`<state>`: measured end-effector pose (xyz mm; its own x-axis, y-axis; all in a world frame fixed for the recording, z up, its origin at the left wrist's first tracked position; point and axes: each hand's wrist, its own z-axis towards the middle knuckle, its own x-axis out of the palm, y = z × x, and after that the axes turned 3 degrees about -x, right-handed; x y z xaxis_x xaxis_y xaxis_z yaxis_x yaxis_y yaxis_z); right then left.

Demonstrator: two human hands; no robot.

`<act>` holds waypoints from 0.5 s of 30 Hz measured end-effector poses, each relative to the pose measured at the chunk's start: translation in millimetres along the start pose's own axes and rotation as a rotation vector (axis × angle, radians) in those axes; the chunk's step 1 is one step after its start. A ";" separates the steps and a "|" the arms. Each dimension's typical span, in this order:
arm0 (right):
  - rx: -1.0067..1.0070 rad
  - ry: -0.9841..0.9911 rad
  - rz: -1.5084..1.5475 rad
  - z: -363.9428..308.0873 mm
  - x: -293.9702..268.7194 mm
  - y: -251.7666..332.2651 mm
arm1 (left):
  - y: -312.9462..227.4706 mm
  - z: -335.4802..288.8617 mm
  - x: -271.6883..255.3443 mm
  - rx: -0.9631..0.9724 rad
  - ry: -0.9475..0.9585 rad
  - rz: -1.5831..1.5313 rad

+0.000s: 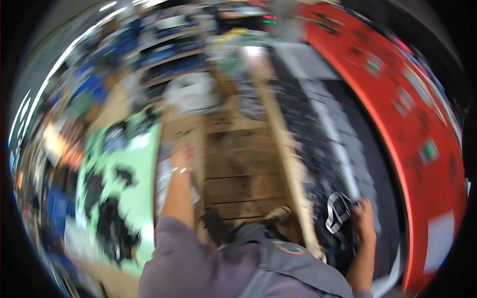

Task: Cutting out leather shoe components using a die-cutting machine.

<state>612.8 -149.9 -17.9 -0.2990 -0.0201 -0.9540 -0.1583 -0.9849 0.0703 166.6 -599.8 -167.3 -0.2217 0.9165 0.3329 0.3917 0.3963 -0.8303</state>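
My left hand (182, 155) is held out ahead, over the right side of the green-topped table and a pale clear-plastic-like bundle (163, 181). Motion smears its fingers, so I cannot tell whether they are open or closed; a bracelet circles the wrist. At the right, my right hand (365, 218) is closed on a silvery-white looped band (336, 213), which hangs out to the left of the fingers. Beneath it runs a long dark surface (318, 164) covered with black and grey pieces (343, 134), too blurred to name.
A long red machine panel (377, 99) borders the right side. Black pieces (115, 226) lie on the green tabletop (139, 198) at left. Wooden boards (238, 169) run down the middle. A white bag (191, 93) and shelves (171, 59) stand ahead. Another person's hand (72, 141) shows at far left, blurred.
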 end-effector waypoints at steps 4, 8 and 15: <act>0.245 -0.125 0.103 11.8 3.9 -22.7 | -6.6 -49.0 141.9 0.199 0.404 0.213; 0.712 -0.500 0.037 -47.2 -1.2 -81.3 | 44.5 -128.0 335.7 0.352 0.874 0.467; 1.079 -0.502 -0.204 -141.5 15.4 -48.0 | 194.1 -319.9 437.4 0.609 1.869 0.763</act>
<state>748.9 -127.3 -77.2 -0.4713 0.4244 -0.7732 -0.8782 -0.3068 0.3669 431.3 -104.9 -39.9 0.8974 -0.0453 -0.4390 -0.4072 0.2985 -0.8632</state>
